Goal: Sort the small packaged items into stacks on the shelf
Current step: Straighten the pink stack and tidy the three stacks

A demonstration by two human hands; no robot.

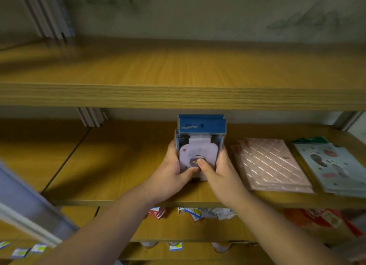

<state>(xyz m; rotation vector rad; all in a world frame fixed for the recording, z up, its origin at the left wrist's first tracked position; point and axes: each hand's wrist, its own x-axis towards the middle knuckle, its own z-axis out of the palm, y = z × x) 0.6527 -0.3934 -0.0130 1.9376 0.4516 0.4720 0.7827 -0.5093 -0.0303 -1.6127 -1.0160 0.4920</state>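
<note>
A stack of small blue-topped packets [200, 145] with a white card front rests on the middle wooden shelf [111, 165]. My left hand [174, 171] grips its left side, thumb on the front. My right hand [217, 171] grips the right side, thumb pressed on the packet's round picture. To the right lies a stack of pink quilted packets [271, 163], and further right a stack of pale packets with footprint pictures [332, 165].
An upper shelf board [178, 96] hangs just above the hands. On the lower shelf lie red and white sachets [198, 213] and a red-orange pack [320, 221]. A grey metal upright [29, 211] crosses the lower left.
</note>
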